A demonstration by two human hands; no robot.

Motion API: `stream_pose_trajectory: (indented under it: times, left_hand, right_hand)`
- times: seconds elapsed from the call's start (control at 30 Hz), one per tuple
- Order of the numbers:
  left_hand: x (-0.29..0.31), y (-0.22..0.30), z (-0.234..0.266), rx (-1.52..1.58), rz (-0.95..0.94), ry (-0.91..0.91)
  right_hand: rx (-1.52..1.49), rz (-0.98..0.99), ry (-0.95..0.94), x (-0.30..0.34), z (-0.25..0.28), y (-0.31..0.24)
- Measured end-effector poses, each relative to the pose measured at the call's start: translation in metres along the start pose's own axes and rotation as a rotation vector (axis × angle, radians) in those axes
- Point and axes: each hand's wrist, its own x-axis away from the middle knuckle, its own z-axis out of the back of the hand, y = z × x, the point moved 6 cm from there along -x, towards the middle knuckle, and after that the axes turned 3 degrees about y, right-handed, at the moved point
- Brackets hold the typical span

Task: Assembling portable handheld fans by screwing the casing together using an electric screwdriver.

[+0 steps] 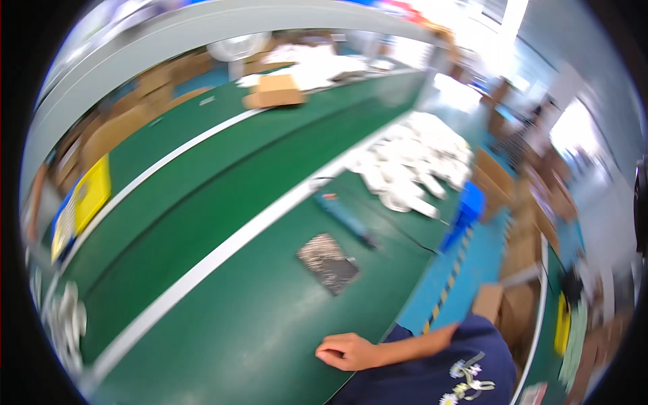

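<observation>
My right hand [346, 352] is over the near edge of the green worktable [223, 337], its fingers curled into a loose fist. Nothing shows in it. My left hand is out of view. Beyond the right hand lies a small dark pad [337, 275], its far half covered with many small shiny pieces that look like screws. Farther off is a teal, pen-shaped electric screwdriver [347, 219] with a dark tip and a cord. A heap of white parts [412, 158], some tube-shaped, covers the far right end of the table. The picture is smeared by motion.
A white rail [223, 246] separates the table from a green conveyor belt [202, 209]. An open carton [277, 91] stands beyond the belt. A yellow bin [92, 192] is at the left, a blue bin [466, 209] at the table's right edge. More cartons [496, 179] stand behind it.
</observation>
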Motion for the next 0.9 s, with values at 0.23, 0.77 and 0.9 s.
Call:
stream_pose_trajectory:
  times: [0.23,0.77,0.9]
  left_hand:
    - [0.006,0.067,0.087,0.064,0.881,-0.672]
    - [0.000,0.102,0.178,0.128,1.002,-0.489]
    - [0.004,0.103,0.179,0.155,1.020,-0.508]
  right_hand:
    - [0.030,-0.040,-0.050,0.002,0.004,0.006]
    - [0.017,0.096,-0.588,-0.032,-0.011,-0.027]
    - [-0.011,0.434,-0.695,-0.107,-0.032,-0.031]
